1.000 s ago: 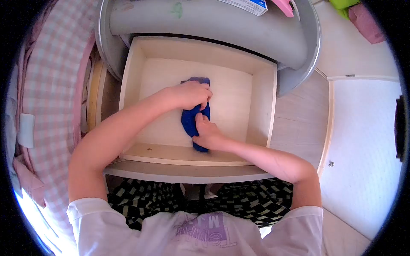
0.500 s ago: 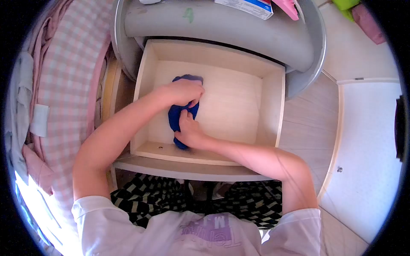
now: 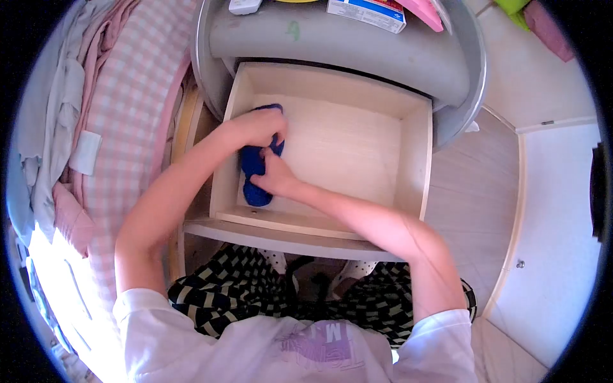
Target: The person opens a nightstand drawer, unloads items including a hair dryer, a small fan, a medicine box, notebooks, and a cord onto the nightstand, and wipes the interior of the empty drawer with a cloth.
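A dark blue folded cloth point(image 3: 253, 164) lies lengthwise along the left side of the open wooden drawer point(image 3: 345, 147), close to its left wall. My left hand point(image 3: 263, 126) is over the far part of the cloth, its fingers curled closed on it. Lower down, my right hand point(image 3: 276, 175) grips the cloth's right edge, with the thumb and fingers bent onto it. Both hands hide part of the cloth, so its exact kind cannot be made out.
Beyond the drawer is a grey curved cabinet top point(image 3: 345, 48) bearing a small box point(image 3: 367, 14), a white object point(image 3: 244, 6) and a pink item point(image 3: 423, 13). A checked pink bedspread point(image 3: 128, 96) lies to the left. At right stands a white door panel point(image 3: 559, 236).
Both hands and the blue cloth have shifted left, nearer the drawer's left wall. The cloth looks straighter and flatter. The camera view has moved slightly too.
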Action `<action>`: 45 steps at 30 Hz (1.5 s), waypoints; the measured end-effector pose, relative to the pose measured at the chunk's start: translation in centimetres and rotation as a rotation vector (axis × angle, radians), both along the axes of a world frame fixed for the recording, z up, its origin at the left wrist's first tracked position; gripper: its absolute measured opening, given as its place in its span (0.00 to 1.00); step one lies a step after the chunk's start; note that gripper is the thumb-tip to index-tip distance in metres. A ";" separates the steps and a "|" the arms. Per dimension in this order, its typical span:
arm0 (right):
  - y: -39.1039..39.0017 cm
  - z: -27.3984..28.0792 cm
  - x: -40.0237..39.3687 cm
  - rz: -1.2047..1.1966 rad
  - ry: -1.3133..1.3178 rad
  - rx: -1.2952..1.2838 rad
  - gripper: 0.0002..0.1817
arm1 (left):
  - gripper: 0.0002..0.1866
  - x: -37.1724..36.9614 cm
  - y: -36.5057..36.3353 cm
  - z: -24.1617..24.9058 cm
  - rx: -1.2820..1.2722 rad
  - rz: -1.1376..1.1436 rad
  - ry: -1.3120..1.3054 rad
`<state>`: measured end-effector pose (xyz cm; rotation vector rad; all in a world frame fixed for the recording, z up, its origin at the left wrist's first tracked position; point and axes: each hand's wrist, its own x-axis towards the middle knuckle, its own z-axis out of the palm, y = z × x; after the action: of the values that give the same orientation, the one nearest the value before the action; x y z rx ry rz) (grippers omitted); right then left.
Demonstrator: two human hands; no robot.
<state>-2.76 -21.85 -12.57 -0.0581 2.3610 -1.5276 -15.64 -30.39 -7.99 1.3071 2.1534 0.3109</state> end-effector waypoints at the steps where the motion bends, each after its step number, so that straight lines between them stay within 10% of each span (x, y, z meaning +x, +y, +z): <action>1: 0.8 0.8 -0.2 0.014 -0.010 -0.014 0.33 | 0.11 -0.2 0.0 0.9 0.001 0.028 0.017; 16: 6.4 2.4 -4.3 0.235 0.273 0.441 0.24 | 0.11 -0.6 -0.6 0.9 -0.195 -0.035 0.617; 45: 2.2 1.1 2.1 0.855 0.222 0.290 0.28 | 0.03 9.1 -3.1 1.5 -0.443 -0.254 0.330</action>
<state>-0.61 -19.62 -11.45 -1.0564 2.2085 -0.7856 -6.54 -33.53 -6.49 1.4115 2.1118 -0.4909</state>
